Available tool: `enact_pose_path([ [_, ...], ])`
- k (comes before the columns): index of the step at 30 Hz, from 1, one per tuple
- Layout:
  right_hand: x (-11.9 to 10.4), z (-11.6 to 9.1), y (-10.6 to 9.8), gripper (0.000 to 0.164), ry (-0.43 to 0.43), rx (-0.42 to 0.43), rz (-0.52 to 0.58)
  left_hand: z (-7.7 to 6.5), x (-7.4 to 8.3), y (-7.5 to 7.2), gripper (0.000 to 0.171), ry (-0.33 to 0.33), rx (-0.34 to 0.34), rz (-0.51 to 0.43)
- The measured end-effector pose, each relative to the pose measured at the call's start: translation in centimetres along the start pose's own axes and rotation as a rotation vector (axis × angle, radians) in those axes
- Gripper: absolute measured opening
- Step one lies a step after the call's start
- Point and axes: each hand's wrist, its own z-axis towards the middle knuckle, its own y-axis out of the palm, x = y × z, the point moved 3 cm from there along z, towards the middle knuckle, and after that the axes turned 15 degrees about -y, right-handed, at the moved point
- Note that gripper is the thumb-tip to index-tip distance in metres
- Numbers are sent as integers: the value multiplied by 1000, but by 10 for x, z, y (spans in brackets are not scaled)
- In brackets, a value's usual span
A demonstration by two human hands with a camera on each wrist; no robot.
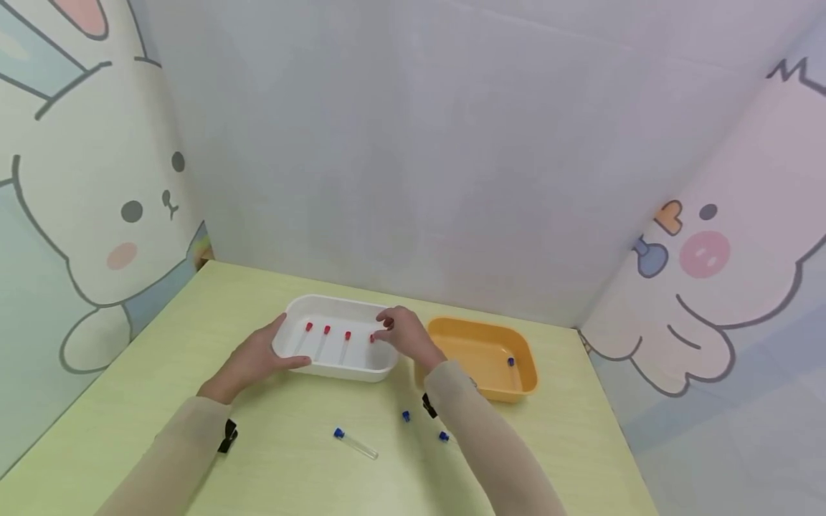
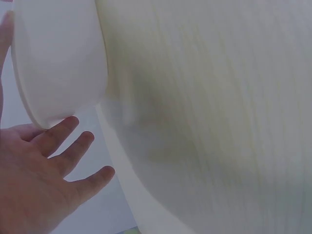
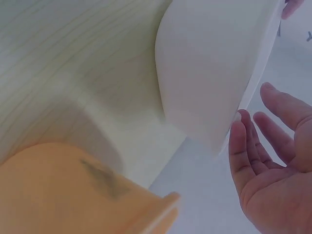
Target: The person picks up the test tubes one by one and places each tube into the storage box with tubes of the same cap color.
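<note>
My left hand holds the left end of a white plastic tray, its thumb along the front side and fingers at the end rim. In the left wrist view that hand has its other fingers spread apart beside the tray's end. Several red-capped clear tubes lie side by side inside the tray. Over the tray's right end is my right hand, near the rightmost red cap. In the right wrist view, thumb and fingers of this hand stand apart with nothing visible between them.
A yellow-orange tray stands right of the white one, with a blue-capped tube in it. Nearer on the table lie a blue-capped tube and two more blue caps, partly by my right forearm. A curtain hangs behind.
</note>
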Motion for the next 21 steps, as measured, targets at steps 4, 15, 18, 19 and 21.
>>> enact_pose_path([
  [4,-1,-6,-7,37,6,11,9,1,1,0,119,23,11,9],
  [15,5,-27,-31,37,9,76,43,0,14,-9,116,103,105,102],
  [18,7,-34,-39,36,14,103,40,-1,17,-9,119,111,119,135],
  [19,7,-36,-41,35,15,113,34,-1,18,-9,119,116,125,143],
  [21,7,-40,-47,35,16,133,30,0,20,-8,116,121,137,154],
])
